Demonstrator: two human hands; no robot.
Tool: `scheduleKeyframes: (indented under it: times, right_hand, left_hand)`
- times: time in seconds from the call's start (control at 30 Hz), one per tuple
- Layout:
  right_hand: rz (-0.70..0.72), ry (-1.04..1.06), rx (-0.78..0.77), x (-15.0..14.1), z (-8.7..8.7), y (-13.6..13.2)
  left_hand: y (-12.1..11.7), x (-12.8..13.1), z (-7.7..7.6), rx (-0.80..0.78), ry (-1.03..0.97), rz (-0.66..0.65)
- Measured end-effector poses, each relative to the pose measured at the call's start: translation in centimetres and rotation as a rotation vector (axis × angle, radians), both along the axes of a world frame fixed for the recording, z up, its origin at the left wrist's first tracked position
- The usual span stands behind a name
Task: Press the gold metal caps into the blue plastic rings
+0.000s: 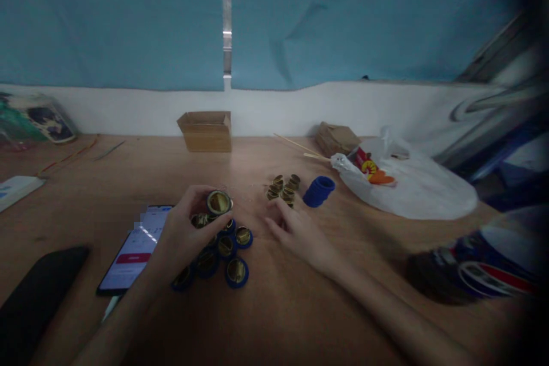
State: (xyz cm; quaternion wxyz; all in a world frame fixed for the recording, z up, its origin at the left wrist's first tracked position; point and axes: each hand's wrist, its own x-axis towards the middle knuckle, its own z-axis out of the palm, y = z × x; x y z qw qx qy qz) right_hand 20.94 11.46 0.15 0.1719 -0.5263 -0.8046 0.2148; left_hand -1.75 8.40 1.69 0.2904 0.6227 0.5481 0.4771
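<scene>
My left hand (189, 229) is closed on a round gold cap with a dark rim (218, 202), pinched between thumb and fingers. Just under and beside it lies a group of gold caps set in blue rings (225, 246), partly hidden by that hand. My right hand (295, 229) rests low over the table, thumb and forefinger apart, with nothing visible between them. Right beyond its fingertips stand several loose gold caps (278, 183). A stack of blue rings (318, 191) leans to the right of these caps.
A lit phone (137, 251) with a cable lies by my left forearm, and a black object (43, 291) is further left. Behind stands an open cardboard box (208, 132). On the right are a white plastic bag (420, 183), a brown packet (337, 138) and a Pepsi bottle (480, 269).
</scene>
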Motion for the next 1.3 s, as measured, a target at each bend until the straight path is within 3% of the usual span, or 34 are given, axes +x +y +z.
scheduleKeyframes:
  times: [0.17,0.37,0.53,0.83,1.3]
  right_hand:
    - [0.057,-0.105,-0.046,-2.8,0.9,5.4]
    - [0.072,-0.106,-0.181,-4.5,-1.1,9.3]
    - [0.09,-0.025,-0.187,-4.8,-2.3,9.5]
    - [0.095,0.062,-0.254,-4.5,-2.8,9.4]
    - [0.05,0.038,-0.247,-4.6,-3.4,9.4]
  left_hand:
    - [-0.5,1.1,-1.9,-0.005,-0.015,-0.007]
    - [-1.2,1.7,-2.6,-0.019,-0.106,-0.095]
    - [-1.5,1.5,-2.3,-0.051,-0.097,-0.072]
    - [-1.6,1.6,-2.1,-0.056,-0.117,-0.069]
    - [-1.5,1.3,-2.1,-0.047,-0.16,0.001]
